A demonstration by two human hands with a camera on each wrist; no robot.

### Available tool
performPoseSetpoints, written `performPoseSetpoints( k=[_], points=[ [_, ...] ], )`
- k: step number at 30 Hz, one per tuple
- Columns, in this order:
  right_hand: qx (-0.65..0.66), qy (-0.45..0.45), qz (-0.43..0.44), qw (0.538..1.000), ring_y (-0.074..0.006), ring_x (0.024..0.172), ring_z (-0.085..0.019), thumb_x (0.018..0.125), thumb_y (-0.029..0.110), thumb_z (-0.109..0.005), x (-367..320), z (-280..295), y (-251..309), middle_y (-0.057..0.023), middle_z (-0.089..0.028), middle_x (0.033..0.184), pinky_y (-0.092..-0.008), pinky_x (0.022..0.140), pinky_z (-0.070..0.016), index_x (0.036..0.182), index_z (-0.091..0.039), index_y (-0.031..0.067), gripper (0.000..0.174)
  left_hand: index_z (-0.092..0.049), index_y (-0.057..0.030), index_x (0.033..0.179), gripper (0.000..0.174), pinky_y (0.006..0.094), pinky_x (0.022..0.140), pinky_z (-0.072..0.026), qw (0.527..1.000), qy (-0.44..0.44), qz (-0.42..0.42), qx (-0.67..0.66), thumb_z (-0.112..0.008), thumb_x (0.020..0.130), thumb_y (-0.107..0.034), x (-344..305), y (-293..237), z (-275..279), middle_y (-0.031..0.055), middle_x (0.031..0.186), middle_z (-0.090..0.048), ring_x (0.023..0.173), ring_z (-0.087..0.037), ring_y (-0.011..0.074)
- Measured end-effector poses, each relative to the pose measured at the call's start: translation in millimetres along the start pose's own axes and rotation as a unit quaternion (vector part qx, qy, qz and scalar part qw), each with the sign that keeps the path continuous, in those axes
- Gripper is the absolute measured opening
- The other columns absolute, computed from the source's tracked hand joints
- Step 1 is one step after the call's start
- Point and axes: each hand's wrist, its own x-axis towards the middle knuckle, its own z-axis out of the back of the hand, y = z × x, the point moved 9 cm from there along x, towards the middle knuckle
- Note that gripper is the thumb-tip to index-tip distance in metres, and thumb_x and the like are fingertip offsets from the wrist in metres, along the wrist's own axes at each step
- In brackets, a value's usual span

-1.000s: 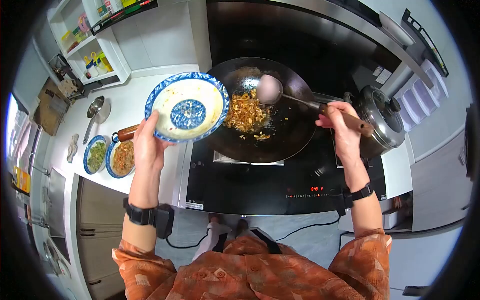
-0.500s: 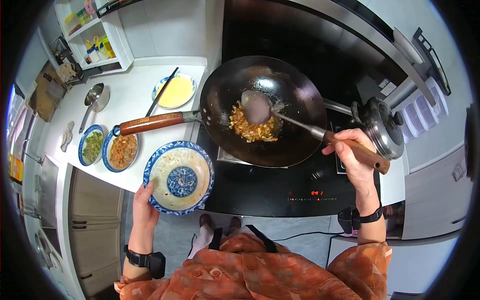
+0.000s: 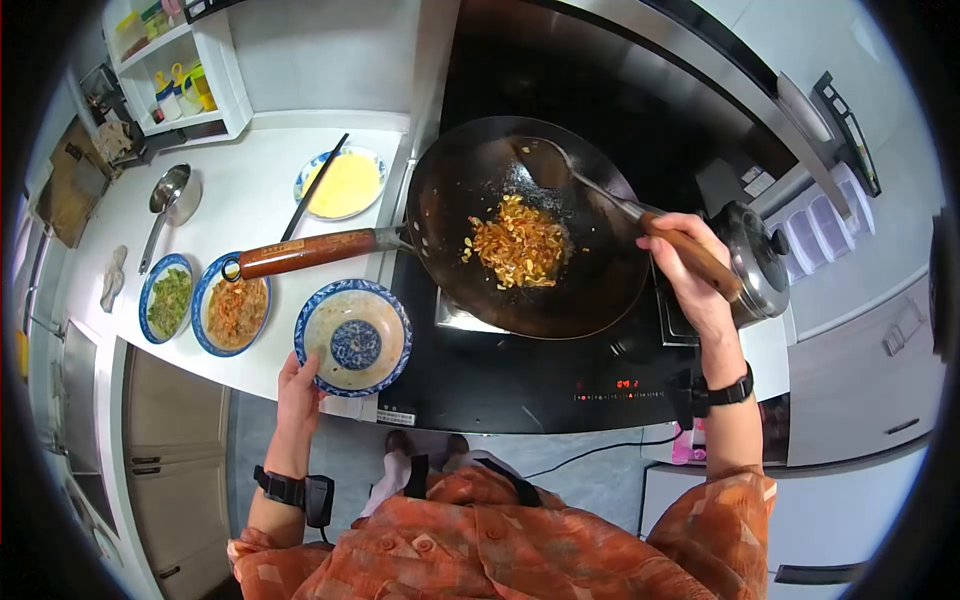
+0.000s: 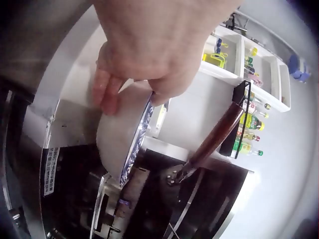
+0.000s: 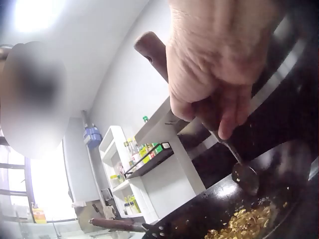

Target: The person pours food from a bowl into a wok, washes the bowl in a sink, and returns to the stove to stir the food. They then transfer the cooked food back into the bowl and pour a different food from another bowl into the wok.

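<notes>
Left grip pinches near rim of blue bowl, thumb on top, fingers beneath; bowl at bench front edge, beside cooktop. Wok handle points left, just behind bowl. Food heaped in wok middle, right of bowl. Right grip wraps ladle handle; ladle axis runs up-left, scoop on far wok wall, beyond food.
</notes>
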Motion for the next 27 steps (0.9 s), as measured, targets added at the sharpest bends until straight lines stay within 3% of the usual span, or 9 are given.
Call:
performPoseSetpoints(
  k=[6,11,13,15,19,22,24,27],
  points=[
    [0.023,0.161,0.008,0.987,-0.0112,0.082,-0.059,0.078,0.006,-0.063,0.7,-41.4,38.1,-0.0055,-0.063,0.088,-0.0232,0.073,-0.0475,0.094,-0.060,0.0021,0.016,-0.054,-0.0028,0.107,0.022,0.0250,0.057,-0.0539,0.999,0.019,0.013,0.030,-0.052,0.087,-0.014,9.8,1.5,7.4,0.0080,0.093,-0.063,0.074,-0.063,0.0129],
    [0.013,0.248,0.009,0.969,-0.0161,0.081,-0.061,0.074,0.005,-0.065,-12.8,-22.3,79.4,-0.0095,-0.064,0.089,-0.0267,0.073,-0.0486,0.088,-0.063,0.0020,0.014,-0.055,-0.0018,0.104,0.021,0.0237,0.049,-0.0524,0.996,0.010,0.008,0.083,-0.053,0.087,-0.015,13.3,-2.6,10.0,0.0072,0.085,-0.063,0.066,-0.062,0.0120],
    [0.033,0.247,-0.004,0.969,-0.0175,0.081,-0.061,0.073,0.005,-0.066,-12.5,-16.5,87.2,-0.0094,-0.064,0.090,-0.0270,0.073,-0.0485,0.088,-0.063,0.0019,0.015,-0.055,-0.0015,0.103,0.021,0.0232,0.047,-0.0517,0.994,0.009,0.005,0.105,-0.054,0.087,-0.015,17.0,-1.4,13.5,0.0066,0.082,-0.063,0.062,-0.062,0.0115],
    [-0.055,0.230,0.014,0.972,-0.0174,0.080,-0.061,0.073,0.005,-0.066,-8.8,-13.0,94.5,-0.0096,-0.063,0.089,-0.0267,0.072,-0.0485,0.087,-0.063,0.0021,0.015,-0.056,-0.0016,0.101,0.020,0.0226,0.046,-0.0507,0.989,0.008,-0.002,0.146,-0.054,0.087,-0.015,23.4,2.1,19.4,0.0049,0.078,-0.062,0.057,-0.059,0.0098],
    [0.061,0.193,-0.050,0.978,-0.0155,0.076,-0.062,0.075,0.007,-0.066,3.6,-9.0,101.4,-0.0091,-0.063,0.087,-0.0261,0.070,-0.0499,0.089,-0.061,0.0014,0.015,-0.056,-0.0003,0.102,0.021,0.0227,0.046,-0.0507,0.986,0.016,-0.005,0.166,-0.054,0.087,-0.015,16.3,-7.5,14.8,0.0046,0.075,-0.061,0.057,-0.058,0.0090],
    [0.050,0.204,-0.053,0.976,-0.0145,0.074,-0.062,0.075,0.007,-0.065,11.4,-20.5,105.6,-0.0079,-0.063,0.086,-0.0254,0.069,-0.0502,0.089,-0.060,0.0013,0.015,-0.053,0.0017,0.108,0.027,0.0210,0.045,-0.0480,0.979,0.020,-0.008,0.202,-0.054,0.086,-0.014,8.2,-23.6,18.4,0.0041,0.074,-0.059,0.054,-0.056,0.0084],
    [-0.008,0.212,-0.070,0.975,-0.0125,0.074,-0.061,0.076,0.010,-0.065,13.9,-27.9,93.2,-0.0065,-0.063,0.081,-0.0238,0.067,-0.0494,0.089,-0.060,0.0015,0.016,-0.050,0.0024,0.115,0.033,0.0196,0.046,-0.0448,0.954,-0.028,-0.081,0.288,-0.055,0.086,-0.012,-0.6,-52.8,30.7,0.0035,0.073,-0.057,0.053,-0.053,0.0079],
    [-0.026,0.136,-0.113,0.984,-0.0129,0.071,-0.061,0.076,0.011,-0.064,23.2,-16.4,79.0,-0.0066,-0.063,0.080,-0.0236,0.066,-0.0493,0.089,-0.060,0.0014,0.016,-0.047,0.0012,0.120,0.039,0.0192,0.050,-0.0430,0.961,-0.029,-0.126,0.246,-0.057,0.085,-0.014,-14.1,-90.3,27.9,0.0030,0.074,-0.056,0.055,-0.052,0.0079]
  ],
)
